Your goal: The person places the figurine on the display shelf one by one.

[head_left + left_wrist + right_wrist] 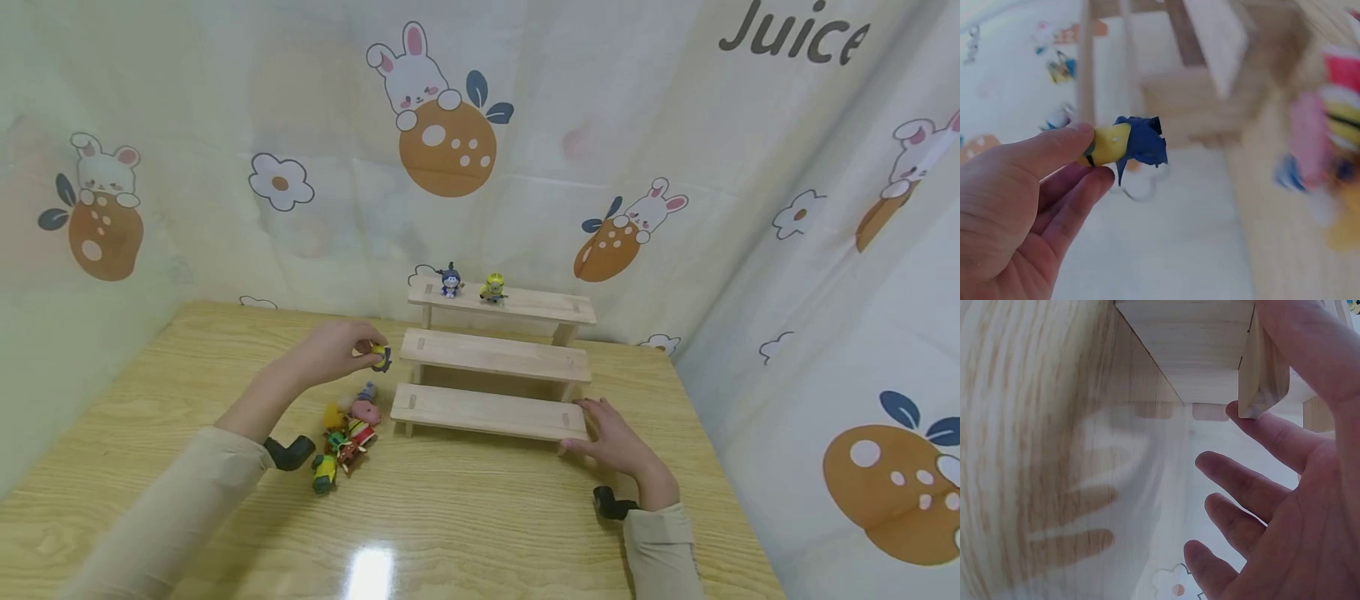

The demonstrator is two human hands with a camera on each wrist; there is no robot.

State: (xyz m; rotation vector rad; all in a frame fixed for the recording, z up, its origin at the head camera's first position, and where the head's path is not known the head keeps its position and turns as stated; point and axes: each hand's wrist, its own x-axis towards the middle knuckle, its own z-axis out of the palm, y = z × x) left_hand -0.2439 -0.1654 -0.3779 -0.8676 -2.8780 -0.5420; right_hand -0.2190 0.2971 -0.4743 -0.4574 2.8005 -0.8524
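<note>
A small yellow and blue figurine point(1113, 142) is pinched between the thumb and fingers of my left hand point(347, 348). In the head view this hand is above the table, left of a three-step wooden display stand point(495, 355). Loose figurines point(352, 429) lie in a pile below it, among them a pink one point(365, 412). My right hand point(618, 442) touches the right end of the lowest step point(487, 412), thumb at the front and index finger behind. In the right wrist view, its other fingers are extended and apart, beside the stand's leg point(1263, 378).
On the top step stand a dark blue and white figurine point(450, 282) and a yellow minion-like figurine point(493, 288). The stand is on a wood-grain table point(465, 525). Behind it hangs a cloth point(330, 108) printed with rabbits and oranges.
</note>
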